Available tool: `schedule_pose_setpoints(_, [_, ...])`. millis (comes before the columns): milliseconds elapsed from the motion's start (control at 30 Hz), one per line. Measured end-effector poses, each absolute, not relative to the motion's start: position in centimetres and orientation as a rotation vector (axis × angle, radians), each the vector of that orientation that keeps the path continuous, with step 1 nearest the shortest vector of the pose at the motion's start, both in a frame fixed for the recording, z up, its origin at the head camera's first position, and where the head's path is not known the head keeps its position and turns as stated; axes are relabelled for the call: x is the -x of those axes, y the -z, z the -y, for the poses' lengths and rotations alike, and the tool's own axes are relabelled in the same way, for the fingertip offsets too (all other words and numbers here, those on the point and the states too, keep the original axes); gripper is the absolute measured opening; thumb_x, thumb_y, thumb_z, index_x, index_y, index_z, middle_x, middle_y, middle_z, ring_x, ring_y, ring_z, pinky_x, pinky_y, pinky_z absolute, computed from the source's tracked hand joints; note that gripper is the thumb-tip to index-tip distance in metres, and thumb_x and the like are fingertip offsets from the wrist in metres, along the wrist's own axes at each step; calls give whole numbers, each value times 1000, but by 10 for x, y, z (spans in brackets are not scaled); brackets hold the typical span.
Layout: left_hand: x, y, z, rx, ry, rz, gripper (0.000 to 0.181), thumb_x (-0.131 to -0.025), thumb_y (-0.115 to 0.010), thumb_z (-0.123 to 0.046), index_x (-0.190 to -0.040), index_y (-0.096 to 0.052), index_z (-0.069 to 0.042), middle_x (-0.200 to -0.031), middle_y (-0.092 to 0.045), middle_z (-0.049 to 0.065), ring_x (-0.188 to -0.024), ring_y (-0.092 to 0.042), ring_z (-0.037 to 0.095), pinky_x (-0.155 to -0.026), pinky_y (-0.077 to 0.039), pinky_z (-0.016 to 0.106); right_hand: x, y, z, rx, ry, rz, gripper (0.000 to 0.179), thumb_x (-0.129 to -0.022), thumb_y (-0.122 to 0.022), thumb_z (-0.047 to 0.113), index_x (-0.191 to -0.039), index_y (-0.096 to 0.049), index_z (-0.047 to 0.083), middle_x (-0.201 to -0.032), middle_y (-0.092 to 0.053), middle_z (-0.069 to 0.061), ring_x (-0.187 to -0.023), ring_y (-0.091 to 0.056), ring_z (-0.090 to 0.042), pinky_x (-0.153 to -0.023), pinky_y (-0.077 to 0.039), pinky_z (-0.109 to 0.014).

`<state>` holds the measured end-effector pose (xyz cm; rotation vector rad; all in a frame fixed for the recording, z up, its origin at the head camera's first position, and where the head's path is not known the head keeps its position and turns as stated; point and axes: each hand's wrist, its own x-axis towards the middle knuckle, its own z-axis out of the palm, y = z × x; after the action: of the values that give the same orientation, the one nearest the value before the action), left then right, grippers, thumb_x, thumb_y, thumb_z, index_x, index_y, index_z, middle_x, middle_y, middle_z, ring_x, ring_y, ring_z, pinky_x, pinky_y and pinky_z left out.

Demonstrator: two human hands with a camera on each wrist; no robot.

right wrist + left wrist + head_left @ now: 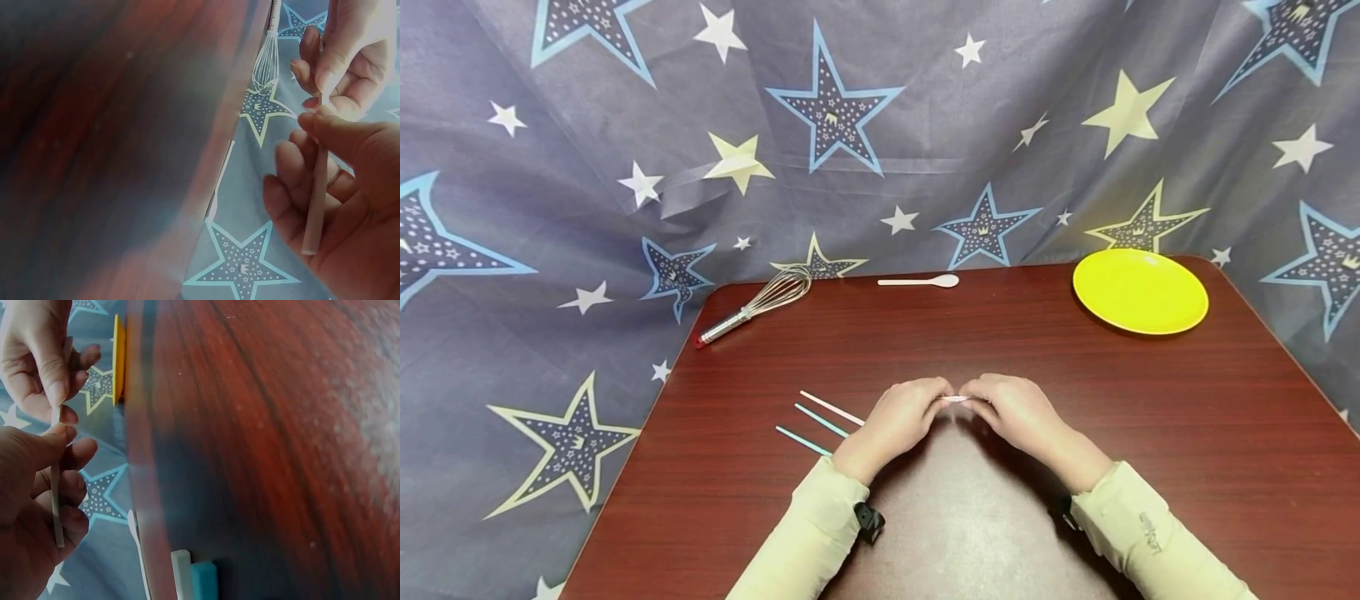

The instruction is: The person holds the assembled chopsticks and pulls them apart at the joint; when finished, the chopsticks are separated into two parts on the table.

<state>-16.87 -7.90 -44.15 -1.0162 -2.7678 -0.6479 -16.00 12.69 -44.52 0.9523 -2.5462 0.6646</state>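
A thin white straw [955,398] is held between both hands above the middle of the table. My left hand [898,417] pinches one side of it with thumb and fingers. Close beside, my right hand [1022,417] pinches the other side, the two thumb tips almost meeting. In the left wrist view, the straw's lower length [57,512] runs down across the left fingers. Its other end [314,228] lies across the right palm in the right wrist view. Left of my left hand lie a white straw [827,405] and two blue straws [818,418], partly hidden by the wrist.
A whisk [758,305] lies at the table's back left corner. Along the back edge is a white spoon [925,282]. The yellow plate [1141,292] sits at the back right. Behind the brown table [1210,442] hangs a grey star-patterned cloth [925,167].
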Motion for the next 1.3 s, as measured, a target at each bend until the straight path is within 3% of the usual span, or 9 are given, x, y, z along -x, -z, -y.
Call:
schedule_pose_setpoints(333, [170,445,78,1158,650,2644,16,-98,-58,-19,-102,-73,-15,-94,-72,-4,-86,-68,12,-75,-53,31,159,448,-127,-979,-590,2555,4,-89,-69,17,-90,-71,14,-80,-64,6,-72,-64,-15,-63,-51,-36])
schedule_pose_setpoints(900, [177,445,77,1188,807,2616,17,-96,-60,-13,-104,-75,-13,-96,-73,-2,-84,-66,7,-77,-51,22,163,445,-134,-1057,-677,2439,8,-85,-73,12,-92,-75,15,-78,-65,8,-69,-62,-9,-62,-51,-33])
schedule_pose_setpoints(1300, [183,445,88,1165,801,2635,18,-96,-60,-13,-106,-74,-9,-102,-73,1,-93,-68,13,-83,-52,26,165,447,-152,-1057,-679,2475,5,-86,-72,10,-90,-74,11,-77,-64,6,-69,-62,-11,-65,-52,-34])
